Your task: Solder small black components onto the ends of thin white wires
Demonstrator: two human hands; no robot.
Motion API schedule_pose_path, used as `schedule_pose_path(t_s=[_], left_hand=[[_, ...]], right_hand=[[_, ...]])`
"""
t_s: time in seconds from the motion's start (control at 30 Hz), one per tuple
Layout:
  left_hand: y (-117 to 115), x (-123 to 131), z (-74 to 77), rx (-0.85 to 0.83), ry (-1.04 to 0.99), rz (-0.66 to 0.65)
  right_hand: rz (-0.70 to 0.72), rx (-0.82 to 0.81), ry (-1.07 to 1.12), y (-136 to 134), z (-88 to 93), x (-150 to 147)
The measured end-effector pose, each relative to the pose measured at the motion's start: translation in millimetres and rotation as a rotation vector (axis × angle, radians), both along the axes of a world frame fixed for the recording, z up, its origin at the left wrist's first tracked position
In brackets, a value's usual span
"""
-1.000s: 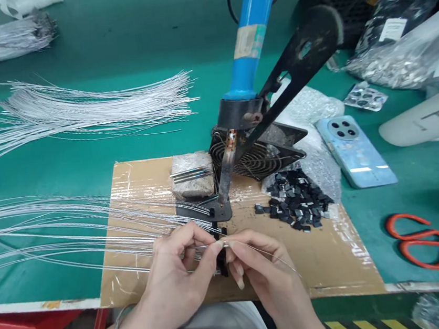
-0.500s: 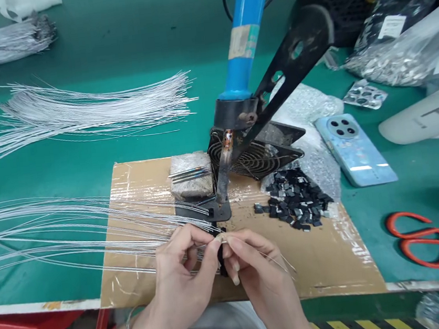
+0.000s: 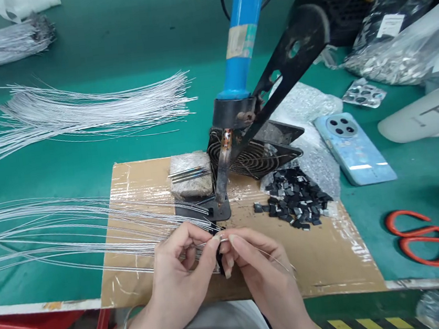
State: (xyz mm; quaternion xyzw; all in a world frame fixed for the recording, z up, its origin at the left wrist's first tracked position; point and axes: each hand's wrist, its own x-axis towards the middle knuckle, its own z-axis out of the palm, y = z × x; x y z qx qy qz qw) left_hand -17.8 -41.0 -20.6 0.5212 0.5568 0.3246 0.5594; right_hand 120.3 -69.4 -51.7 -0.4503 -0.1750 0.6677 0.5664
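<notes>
My left hand (image 3: 184, 274) and my right hand (image 3: 255, 266) meet fingertip to fingertip over the front of a taped cardboard sheet (image 3: 325, 258). Both pinch the same thin silver wire (image 3: 272, 256), which trails off past my right hand. A small black piece (image 3: 220, 262) shows between the fingers; which hand holds it I cannot tell. A fan of white wires (image 3: 52, 231) runs from the left to my left hand. Just beyond my fingers stands a blue-handled soldering iron (image 3: 242, 35) on a black stand, its tip (image 3: 220, 198) pointing down at the cardboard.
A heap of small black parts (image 3: 295, 201) lies right of the iron, a small fan (image 3: 258, 157) behind it. A blue phone (image 3: 354, 149) and orange scissors (image 3: 421, 236) lie at right. More white wires (image 3: 86, 108) lie at back left. Plastic bags (image 3: 401, 54) sit back right.
Both hands have shifted slightly up and left while keeping their pinch on the wire. Nothing else has moved.
</notes>
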Motion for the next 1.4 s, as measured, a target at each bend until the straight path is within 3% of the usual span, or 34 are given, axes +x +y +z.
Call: schedule_pose_path(t_s=[0.5, 0.73, 0.97, 1.4], left_hand=[[2.4, 3.3, 1.3, -0.036, -0.040, 0.013], [2.4, 3.0, 3.2, -0.025, 0.014, 0.033], [-0.1, 0.4, 0.1, 0.024, -0.066, -0.001], [-3.2, -3.2, -3.0, 0.101, 0.045, -0.029]], right_hand=[[-0.017, 0.002, 0.039, 1.8, -1.9, -1.8], [-0.020, 0.002, -0.100, -4.7, -2.9, 1.7], [-0.012, 0.045, -0.171, -7.4, -7.7, 2.0], [-0.003, 0.024, -0.175, -7.2, -2.2, 3.1]])
